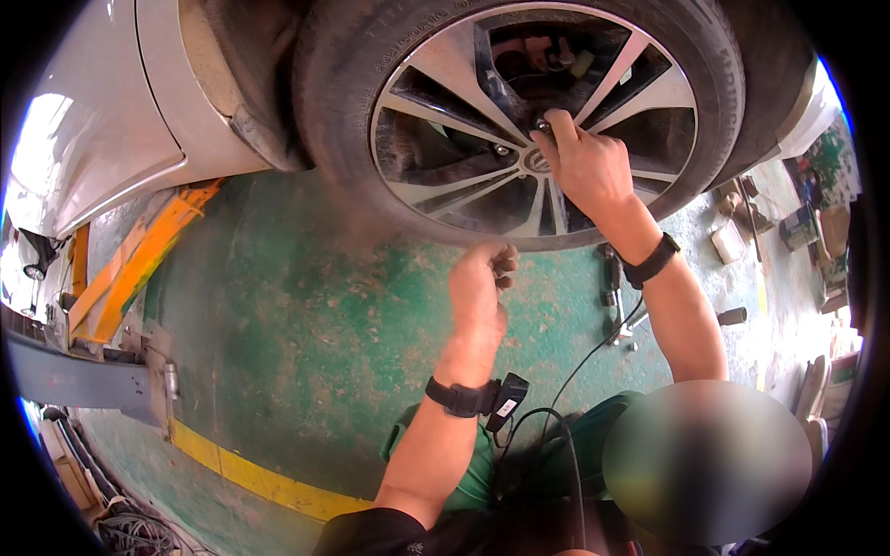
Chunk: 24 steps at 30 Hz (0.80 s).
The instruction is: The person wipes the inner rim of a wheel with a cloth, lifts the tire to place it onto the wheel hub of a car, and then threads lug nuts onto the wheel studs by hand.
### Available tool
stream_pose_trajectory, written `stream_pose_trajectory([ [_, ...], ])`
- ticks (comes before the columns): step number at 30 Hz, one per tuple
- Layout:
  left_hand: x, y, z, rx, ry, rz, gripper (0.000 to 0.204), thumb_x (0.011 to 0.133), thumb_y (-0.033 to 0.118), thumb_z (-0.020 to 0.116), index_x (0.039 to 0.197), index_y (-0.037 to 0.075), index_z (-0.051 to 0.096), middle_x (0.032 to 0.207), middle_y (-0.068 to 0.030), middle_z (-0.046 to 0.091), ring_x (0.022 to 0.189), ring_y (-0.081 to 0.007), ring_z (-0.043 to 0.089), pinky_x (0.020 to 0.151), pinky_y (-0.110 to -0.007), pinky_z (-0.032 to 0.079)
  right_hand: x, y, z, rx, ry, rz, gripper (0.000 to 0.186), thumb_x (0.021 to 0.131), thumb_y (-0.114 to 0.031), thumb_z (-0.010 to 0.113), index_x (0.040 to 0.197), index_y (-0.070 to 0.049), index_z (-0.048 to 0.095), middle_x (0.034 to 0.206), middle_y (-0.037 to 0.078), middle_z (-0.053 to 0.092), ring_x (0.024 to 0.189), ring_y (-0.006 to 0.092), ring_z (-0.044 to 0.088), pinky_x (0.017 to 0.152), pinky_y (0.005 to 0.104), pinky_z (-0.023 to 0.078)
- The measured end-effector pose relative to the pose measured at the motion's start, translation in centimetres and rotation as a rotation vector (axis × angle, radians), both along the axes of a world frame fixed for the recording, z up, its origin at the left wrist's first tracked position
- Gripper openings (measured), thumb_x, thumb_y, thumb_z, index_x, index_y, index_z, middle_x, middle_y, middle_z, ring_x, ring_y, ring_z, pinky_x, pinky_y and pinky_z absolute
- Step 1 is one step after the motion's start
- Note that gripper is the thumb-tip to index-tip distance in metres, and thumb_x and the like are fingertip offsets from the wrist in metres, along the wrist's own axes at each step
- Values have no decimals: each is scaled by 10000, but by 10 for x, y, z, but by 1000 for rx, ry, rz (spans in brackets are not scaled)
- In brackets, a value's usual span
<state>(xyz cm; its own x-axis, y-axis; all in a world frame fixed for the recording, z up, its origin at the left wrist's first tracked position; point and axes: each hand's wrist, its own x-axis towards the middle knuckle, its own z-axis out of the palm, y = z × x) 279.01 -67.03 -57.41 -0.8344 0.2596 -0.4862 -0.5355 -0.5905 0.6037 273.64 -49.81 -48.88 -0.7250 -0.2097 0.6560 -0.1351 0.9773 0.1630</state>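
Observation:
A car wheel (451,56) with a dusty alloy rim and a black tire (336,120) fills the top of the view. At the rim's hub, my right hand (593,171) has its thumb and fingers pinched on a lug nut (542,124), just above the center cap (538,162). Another lug nut (502,149) shows in its recess to the left. Below the tire's lower edge, my left hand (477,287) hangs with its fingers curled in. What lies inside those fingers, if anything, I cannot make out.
Silver car bodywork (111,120) stands at the left. An orange lift arm (153,255) and a grey beam (79,371) are below it. Hand tools (614,292) and a dark cylinder (732,316) lie on the green floor at right. A black cable (593,352) runs near my arms.

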Motion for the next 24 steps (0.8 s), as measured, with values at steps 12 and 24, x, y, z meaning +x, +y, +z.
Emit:
stream_pose_trajectory([
  [12, 1, -1, 0, 8, -9, 18, 121, 881, 161, 569, 899, 46, 601, 858, -58, 635, 739, -148, 565, 654, -290, 413, -3, 7, -2, -9, -25, 23, 223, 939, -286, 584, 901, -94, 476, 594, 101, 593, 515, 304, 614, 440, 401, 487],
  [24, -3, 4, -10, -42, -22, -32, 109, 882, 162, 571, 896, 57, 597, 859, -46, 642, 741, -143, 570, 656, -290, 414, -4, 8, -4, -6, -6, 32, 202, 934, -265, 598, 921, -89, 500, 558, 100, 566, 474, 310, 586, 417, 394, 459],
])
